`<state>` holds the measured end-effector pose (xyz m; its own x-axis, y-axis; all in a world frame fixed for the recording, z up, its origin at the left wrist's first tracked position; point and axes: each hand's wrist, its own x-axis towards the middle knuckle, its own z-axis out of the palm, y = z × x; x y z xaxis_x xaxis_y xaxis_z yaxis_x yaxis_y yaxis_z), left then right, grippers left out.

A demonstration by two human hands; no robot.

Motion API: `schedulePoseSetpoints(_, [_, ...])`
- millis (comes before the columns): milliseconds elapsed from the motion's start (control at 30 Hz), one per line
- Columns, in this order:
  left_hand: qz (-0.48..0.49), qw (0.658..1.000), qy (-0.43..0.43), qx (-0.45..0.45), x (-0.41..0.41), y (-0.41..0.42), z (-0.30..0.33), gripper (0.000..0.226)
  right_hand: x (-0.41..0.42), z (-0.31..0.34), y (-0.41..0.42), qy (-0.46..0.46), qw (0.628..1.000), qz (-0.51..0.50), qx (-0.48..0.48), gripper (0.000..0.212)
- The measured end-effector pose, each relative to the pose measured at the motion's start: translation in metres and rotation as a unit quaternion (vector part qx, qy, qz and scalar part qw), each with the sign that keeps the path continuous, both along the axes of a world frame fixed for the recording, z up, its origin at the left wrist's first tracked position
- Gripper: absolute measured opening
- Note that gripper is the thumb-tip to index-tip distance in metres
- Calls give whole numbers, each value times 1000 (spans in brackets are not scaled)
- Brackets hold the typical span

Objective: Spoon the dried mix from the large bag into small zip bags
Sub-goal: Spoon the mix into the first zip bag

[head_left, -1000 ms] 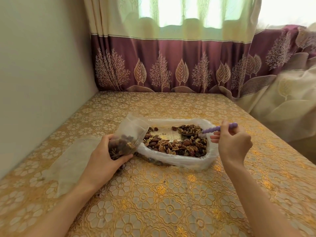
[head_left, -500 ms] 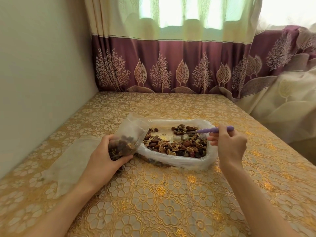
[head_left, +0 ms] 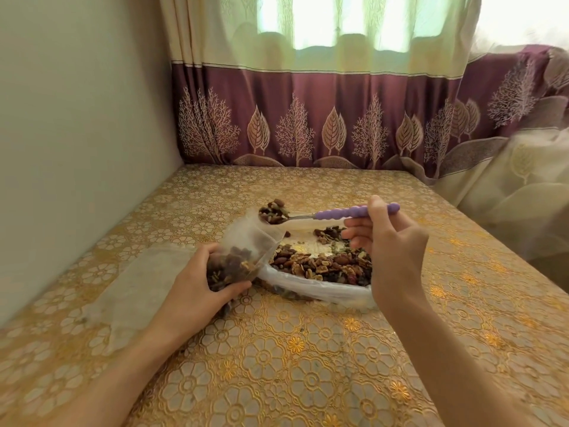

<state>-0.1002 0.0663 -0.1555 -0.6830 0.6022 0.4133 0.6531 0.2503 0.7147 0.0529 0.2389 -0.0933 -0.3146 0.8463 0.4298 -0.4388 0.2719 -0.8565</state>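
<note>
the left hand (head_left: pixel 197 282) grips a part-filled small clear zip bag (head_left: pixel 243 254) while the right hand (head_left: pixel 391 248) pinches a loaded purple-handled metal spoon (head_left: pixel 326 214) above it, more scoops left.

The right hand (head_left: pixel 391 251) hides the large bag's (head_left: pixel 323 288) right end — both forearms run off frame.

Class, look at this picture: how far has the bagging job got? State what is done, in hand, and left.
Done: the small zip bag, held by the left hand, already contains some mix.
In hand: the right hand holds a loaded spoon above the bag's open mouth.
Left: tipping it in; much mix remains in the large bag.
</note>
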Motion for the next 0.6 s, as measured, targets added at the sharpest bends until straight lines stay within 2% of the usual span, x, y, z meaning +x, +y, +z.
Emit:
schedulePoseSetpoints(133, [-4, 1000, -7, 15, 2, 0, 3, 59, -2, 0, -18, -10, 996, 34, 81, 30])
schedulePoseSetpoints(333, [-15, 1000, -10, 20, 4, -1, 6, 65, -4, -2, -28, -29, 976, 80, 199, 14])
schedulePoseSetpoints(433, [-14, 1000, -9, 12, 4, -1, 6, 69, -3, -3, -23, -26, 979, 85, 184, 14])
schedulePoseSetpoints(600, [-9, 999, -27, 18, 4, 0, 8, 54, -1, 1, -10, 13, 992, 76, 98, 20])
